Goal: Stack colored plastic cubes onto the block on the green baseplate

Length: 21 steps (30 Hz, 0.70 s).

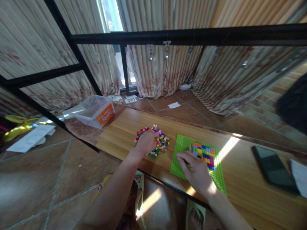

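Note:
Small toy building bricks in many colours lie in a loose pile [161, 145] on the wooden bench. My left hand [146, 142] is over this pile, its fingers curled down and touching the bricks; whatever is between them is hidden. To the right lies a green studded baseplate [178, 169], carrying a flat block of joined coloured bricks [203, 153]. My right hand [194, 167] is above the baseplate, at the left side of the joined bricks. Its thumb and index finger are pressed together, and anything pinched there is too small to make out.
A dark phone [274, 169] and white paper [301, 175] rest at the bench's [240, 185] right end. Beyond its left end stands a clear plastic bin [90, 111] with an orange label. A black metal frame [182, 36] crosses in front of striped curtains [155, 70].

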Tool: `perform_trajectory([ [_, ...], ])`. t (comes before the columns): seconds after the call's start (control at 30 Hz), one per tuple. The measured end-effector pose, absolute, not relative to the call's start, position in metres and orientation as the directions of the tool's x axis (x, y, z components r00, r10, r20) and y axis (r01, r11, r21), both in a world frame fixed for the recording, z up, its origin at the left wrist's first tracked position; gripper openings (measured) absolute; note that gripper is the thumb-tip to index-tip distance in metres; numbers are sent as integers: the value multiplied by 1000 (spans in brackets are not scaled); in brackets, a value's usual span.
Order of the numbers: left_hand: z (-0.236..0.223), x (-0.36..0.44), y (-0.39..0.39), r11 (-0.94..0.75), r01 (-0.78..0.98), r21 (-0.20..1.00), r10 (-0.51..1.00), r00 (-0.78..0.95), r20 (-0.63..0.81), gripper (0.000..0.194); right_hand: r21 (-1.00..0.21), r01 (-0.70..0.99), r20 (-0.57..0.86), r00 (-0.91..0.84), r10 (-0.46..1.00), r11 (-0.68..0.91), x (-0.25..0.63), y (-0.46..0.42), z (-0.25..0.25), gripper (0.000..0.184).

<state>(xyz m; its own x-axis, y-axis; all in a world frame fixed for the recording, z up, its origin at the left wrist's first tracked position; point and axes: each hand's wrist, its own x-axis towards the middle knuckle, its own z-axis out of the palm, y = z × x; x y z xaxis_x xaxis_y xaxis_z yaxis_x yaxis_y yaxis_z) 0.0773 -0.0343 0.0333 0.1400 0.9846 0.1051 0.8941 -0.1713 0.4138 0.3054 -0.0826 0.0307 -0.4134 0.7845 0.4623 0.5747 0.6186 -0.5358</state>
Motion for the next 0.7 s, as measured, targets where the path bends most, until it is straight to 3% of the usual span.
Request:
perform_trajectory([
  [0.1, 32, 78, -32, -162, 892, 422, 986, 130, 102, 31, -526, 574, 466, -423, 777, 628, 305, -82, 29, 21],
  [0.33, 34, 53, -17, 87, 917, 390, 983, -143, 117, 34, -539, 562, 450, -438, 778, 628, 307, -82, 28, 21],
  [0.7, 17, 68, -4, -72, 947, 312, 981, 11, 192, 33, -544, 570, 441, -430, 788, 616, 309, -82, 28, 23],
])
